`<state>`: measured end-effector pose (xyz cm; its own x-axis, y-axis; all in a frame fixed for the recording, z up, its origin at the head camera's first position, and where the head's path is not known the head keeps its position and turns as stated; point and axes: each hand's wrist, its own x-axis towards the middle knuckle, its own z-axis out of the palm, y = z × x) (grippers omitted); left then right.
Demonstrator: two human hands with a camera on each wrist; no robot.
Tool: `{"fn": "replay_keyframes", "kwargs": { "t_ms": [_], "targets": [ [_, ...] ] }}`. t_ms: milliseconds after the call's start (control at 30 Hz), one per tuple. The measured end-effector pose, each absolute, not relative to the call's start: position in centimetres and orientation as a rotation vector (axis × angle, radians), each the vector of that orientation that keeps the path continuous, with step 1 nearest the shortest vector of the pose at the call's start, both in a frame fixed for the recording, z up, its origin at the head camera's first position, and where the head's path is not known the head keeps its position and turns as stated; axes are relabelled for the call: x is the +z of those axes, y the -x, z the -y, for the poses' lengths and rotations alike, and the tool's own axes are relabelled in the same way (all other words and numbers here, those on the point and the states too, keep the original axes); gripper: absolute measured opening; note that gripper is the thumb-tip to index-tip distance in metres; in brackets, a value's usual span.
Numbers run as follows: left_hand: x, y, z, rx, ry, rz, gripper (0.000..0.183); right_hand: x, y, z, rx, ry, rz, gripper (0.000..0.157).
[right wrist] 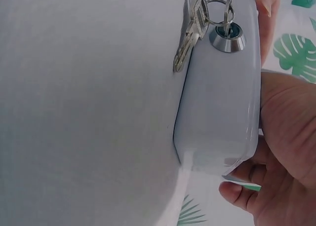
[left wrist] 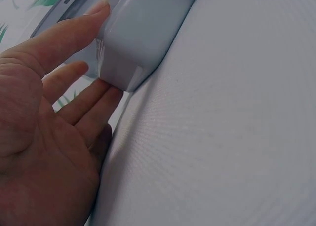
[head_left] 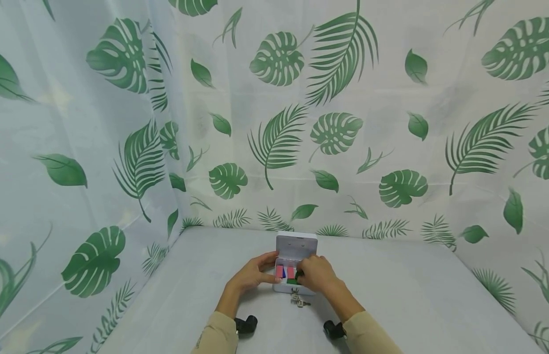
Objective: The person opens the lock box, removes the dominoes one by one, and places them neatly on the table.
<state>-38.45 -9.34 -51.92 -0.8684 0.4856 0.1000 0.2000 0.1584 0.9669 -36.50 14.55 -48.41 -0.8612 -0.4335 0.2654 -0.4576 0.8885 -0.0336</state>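
A small pale grey cash box (head_left: 280,288) stands on the table, its lid (head_left: 296,247) raised at the back. Pink blocks (head_left: 290,272), a bit of blue and a flat green block (head_left: 292,281) lie inside. At the box's left side is my left hand (head_left: 252,274); its thumb lies over the rim and its fingers touch the outer wall. My right hand (head_left: 317,273) reaches over the right rim, fingers bent down, and pinches a dark green block (head_left: 299,275), mostly covered by the fingers. The right wrist view has those fingertips hidden behind the box wall.
One key sits in the front lock (right wrist: 227,37); a second key (right wrist: 185,51) hangs from the same ring onto the table. White cloth covers the table (head_left: 389,290). Leaf-printed curtains (head_left: 367,123) rise behind and at the sides.
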Motion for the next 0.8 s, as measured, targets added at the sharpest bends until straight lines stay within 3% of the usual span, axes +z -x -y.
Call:
{"fn": "replay_keyframes", "kwargs": {
  "t_ms": [533,800],
  "targets": [
    [-51.66,38.31,9.39,1.768,-0.683,-2.207,0.084,-48.07,36.68,-15.07,0.142,-0.785,2.823,0.004],
    [-51.55,38.17,9.46,1.752,-0.679,-2.217,0.084,-48.4,36.82,-15.23,0.168,-0.757,2.916,0.02]
  ]
}}
